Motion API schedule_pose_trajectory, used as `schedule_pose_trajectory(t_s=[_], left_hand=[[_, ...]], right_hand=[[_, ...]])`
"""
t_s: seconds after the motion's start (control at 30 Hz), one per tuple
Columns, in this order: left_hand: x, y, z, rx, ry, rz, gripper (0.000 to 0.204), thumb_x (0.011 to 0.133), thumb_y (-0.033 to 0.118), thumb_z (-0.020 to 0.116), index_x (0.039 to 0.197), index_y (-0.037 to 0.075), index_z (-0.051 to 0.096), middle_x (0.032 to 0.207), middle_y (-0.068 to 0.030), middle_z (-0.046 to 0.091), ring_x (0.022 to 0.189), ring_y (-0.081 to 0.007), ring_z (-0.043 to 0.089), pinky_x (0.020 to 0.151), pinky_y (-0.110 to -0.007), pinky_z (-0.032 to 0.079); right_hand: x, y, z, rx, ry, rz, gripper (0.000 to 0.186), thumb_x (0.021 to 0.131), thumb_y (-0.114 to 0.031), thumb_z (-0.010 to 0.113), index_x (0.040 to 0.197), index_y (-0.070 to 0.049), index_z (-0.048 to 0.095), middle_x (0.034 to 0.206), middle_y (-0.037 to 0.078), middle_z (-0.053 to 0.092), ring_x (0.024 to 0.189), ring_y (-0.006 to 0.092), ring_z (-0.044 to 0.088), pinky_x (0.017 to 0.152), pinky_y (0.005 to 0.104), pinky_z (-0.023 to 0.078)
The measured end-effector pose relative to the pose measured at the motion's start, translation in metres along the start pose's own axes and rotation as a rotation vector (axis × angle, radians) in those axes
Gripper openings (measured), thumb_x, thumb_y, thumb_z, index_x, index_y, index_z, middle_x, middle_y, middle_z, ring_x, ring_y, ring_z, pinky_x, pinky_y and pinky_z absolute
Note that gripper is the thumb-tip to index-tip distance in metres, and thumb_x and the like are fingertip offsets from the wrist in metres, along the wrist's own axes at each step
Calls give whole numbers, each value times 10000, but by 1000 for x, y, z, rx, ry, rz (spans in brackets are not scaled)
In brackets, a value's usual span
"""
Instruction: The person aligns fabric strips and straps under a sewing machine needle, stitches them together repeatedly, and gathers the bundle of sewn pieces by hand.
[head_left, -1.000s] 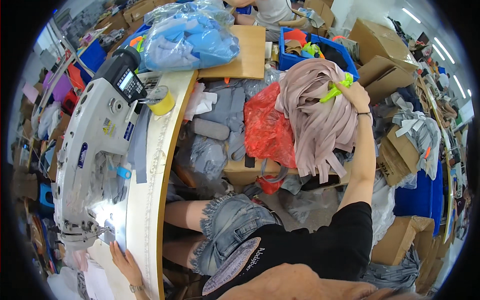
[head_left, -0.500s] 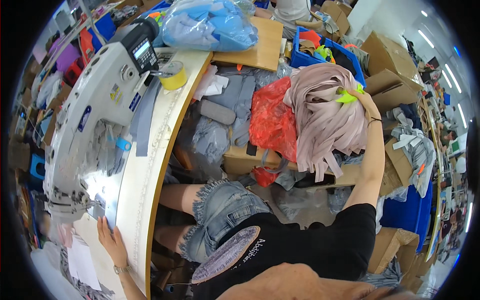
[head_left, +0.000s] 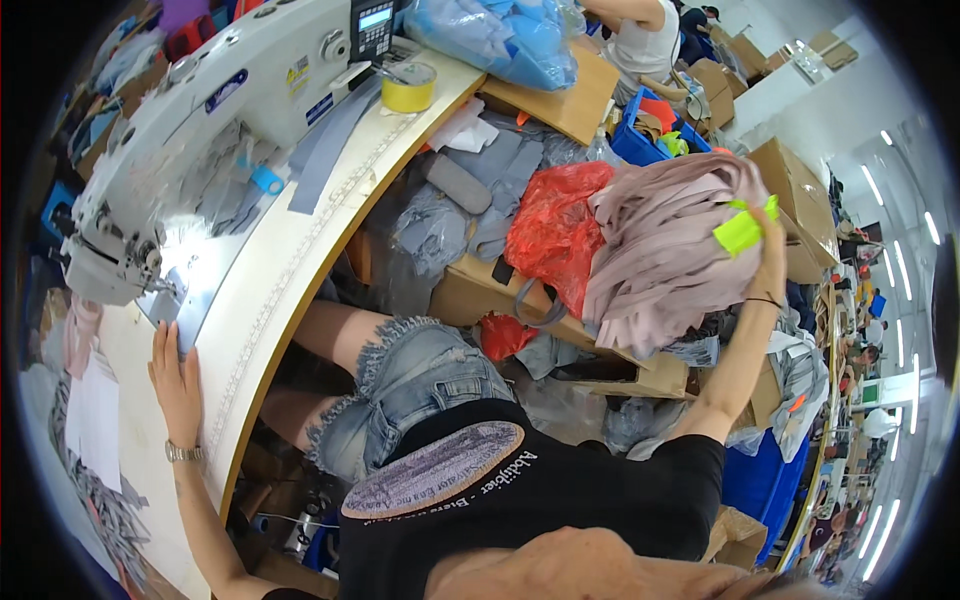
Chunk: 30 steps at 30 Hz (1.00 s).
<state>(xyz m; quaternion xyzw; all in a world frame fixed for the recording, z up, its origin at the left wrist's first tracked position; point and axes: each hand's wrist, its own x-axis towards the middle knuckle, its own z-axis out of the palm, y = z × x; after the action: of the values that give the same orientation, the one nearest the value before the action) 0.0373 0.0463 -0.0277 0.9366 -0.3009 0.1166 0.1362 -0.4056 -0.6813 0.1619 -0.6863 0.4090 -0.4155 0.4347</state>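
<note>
My left hand [head_left: 177, 385] lies flat on the white sewing table [head_left: 270, 290], fingers stretched out and fingertips just in front of the needle area of the white sewing machine [head_left: 215, 110]. Nothing is in it. Out to the right, my right hand [head_left: 770, 240] grips a neon yellow piece of cloth [head_left: 739, 232]; some of its fingers are hidden. The cloth rests against a big bundle of dusty pink fabric strips [head_left: 670, 240], piled beside a red plastic bag [head_left: 558, 230]. Grey-blue fabric strips [head_left: 335, 160] lie on the table beside the machine.
A yellow tape roll [head_left: 408, 95] and a clear bag of blue pieces [head_left: 500, 40] sit toward the far end of the table. Blue crates [head_left: 640, 145], cardboard boxes [head_left: 790, 185] and grey cloth scraps [head_left: 480, 160] crowd the right side. A person in white [head_left: 645, 45] is beyond.
The view has turned, shifting the machine up and left. My right hand has moved the neon yellow cloth at the bundle's right side, and more of it shows. My left hand stays on the table.
</note>
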Motion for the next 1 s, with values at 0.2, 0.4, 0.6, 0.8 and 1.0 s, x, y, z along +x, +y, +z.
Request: schedule_pose_trajectory(t_s=[0.2,0.4,0.6,0.8,1.0], left_hand=[[14,-8,3,3,7,0,475,980,184,581,1422,30,504,1505,-176,458,1379,-343,427,1138,-443,305],[-3,30,-9,-441,445,-184,132,935,112,656,1005,29,732,1029,-143,735,909,-266,698,836,-366,545],[-79,232,-157,-706,822,614,303,971,227,622,965,-59,724,908,-163,729,775,-292,711,676,-387,584],[-128,299,-114,-697,773,321,490,929,276,703,1250,-81,608,1164,-221,661,980,-360,677,846,-393,553],[-171,297,-79,-825,579,-291,607,914,408,683,1299,-35,528,1183,-248,624,1084,-404,622,933,-438,491]], right_hand=[[5,-99,6,-85,-102,-133,597,772,-280,782,1252,25,601,1120,91,671,986,190,649,906,297,482],[-29,-125,221,126,-625,-221,679,749,-300,785,1296,39,566,1183,111,647,1051,207,631,951,308,462],[-183,-183,357,381,-1321,-410,762,727,-320,787,1340,53,531,1245,132,623,1117,224,613,996,319,442],[-274,-190,353,547,-1744,-483,845,704,-340,789,1385,67,496,1308,152,600,1182,240,595,1041,330,422],[-319,-204,399,321,-2087,-379,1006,662,-362,795,1465,88,388,1404,178,531,1285,264,532,1108,340,362]])
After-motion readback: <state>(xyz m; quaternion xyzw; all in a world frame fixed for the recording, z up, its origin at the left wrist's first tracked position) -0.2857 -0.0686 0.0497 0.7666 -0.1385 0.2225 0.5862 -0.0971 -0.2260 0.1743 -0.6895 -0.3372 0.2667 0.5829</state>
